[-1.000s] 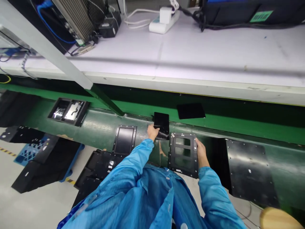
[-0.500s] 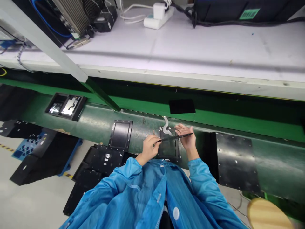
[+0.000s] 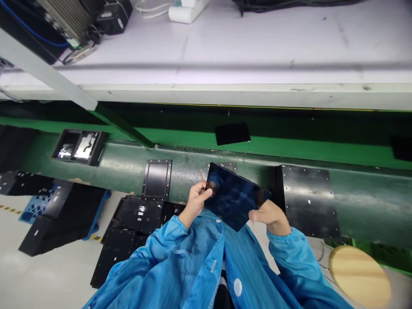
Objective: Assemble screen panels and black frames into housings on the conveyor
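Observation:
A thin, glossy black panel (image 3: 233,195), like a glass screen, is held tilted in front of my chest, its dark face turned up. My left hand (image 3: 196,199) pinches its left edge, thumb on top. At the lower right edge, my right hand (image 3: 270,216) grips the panel with the thumb on its near side and the fingers hidden behind it. Beneath the panel lies a black frame with screws (image 3: 230,166), mostly covered. Another black framed plate (image 3: 157,179) lies on the green bench to the left of my hands.
A black flat panel (image 3: 232,133) rests at the bench's back. To the right stands a black box (image 3: 309,197) with a screwed plate. A two-bay black case (image 3: 80,146) sits far left, stacked black panels (image 3: 140,214) nearer. A round wooden stool (image 3: 358,274) is at lower right.
The panel has turned from edge-on to showing its broad glossy face. My right hand, earlier open-fingered against it, has moved down and right to its corner. The view has shifted.

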Tool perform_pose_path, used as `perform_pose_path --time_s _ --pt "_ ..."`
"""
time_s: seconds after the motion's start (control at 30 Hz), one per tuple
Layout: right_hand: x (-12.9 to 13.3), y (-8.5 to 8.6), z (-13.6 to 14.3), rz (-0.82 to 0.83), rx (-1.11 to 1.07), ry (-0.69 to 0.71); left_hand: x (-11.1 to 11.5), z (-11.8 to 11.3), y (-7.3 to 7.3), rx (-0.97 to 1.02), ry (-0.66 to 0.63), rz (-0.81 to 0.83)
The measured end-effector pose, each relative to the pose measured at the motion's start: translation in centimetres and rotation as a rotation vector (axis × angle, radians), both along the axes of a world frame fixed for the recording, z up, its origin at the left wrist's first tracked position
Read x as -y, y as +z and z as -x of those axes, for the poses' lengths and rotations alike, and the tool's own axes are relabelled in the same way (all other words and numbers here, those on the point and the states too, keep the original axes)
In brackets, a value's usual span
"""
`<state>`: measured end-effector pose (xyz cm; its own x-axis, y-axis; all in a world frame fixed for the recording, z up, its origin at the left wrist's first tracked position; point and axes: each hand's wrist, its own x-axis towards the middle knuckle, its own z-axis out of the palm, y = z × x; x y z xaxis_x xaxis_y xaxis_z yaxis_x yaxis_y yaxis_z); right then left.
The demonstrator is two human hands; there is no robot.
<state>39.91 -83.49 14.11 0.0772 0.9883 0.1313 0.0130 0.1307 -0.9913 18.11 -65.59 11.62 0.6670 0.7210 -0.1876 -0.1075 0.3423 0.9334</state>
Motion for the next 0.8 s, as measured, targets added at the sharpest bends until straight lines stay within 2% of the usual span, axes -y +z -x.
perform_pose_path --time_s 0.07,0.2,0.27,0.37,0.47,0.63,0.8 --pt "-0.7 0.3 0.5 -0.011 0.012 -0.015 0.6 -1.0 -0.7 -0.005 0.012 0.111" --pt "-3.5 0.0 1.7 0.023 0.032 -0.331 0.8 -2.9 -1.8 0.042 0.027 0.183" --pt "-4.9 0.4 2.2 -0.023 0.093 -0.396 0.5 -3.9 -2.0 0.066 0.01 0.207" --pt "-6.4 2.0 2.4 -0.105 0.229 -0.411 0.1 -5.3 -2.3 0.071 -0.001 0.229" --pt "-7.6 3.4 2.3 -0.1 0.368 -0.426 -0.2 -5.9 -2.5 0.011 -0.016 0.267" --pt "-9.6 3.7 2.2 0.021 0.555 -0.429 -0.5 -5.7 -3.8 -0.122 0.005 0.407" --pt "-10.3 4.9 2.4 0.197 0.8 -0.339 -0.5 -5.4 -5.3 -0.042 -0.025 0.586"
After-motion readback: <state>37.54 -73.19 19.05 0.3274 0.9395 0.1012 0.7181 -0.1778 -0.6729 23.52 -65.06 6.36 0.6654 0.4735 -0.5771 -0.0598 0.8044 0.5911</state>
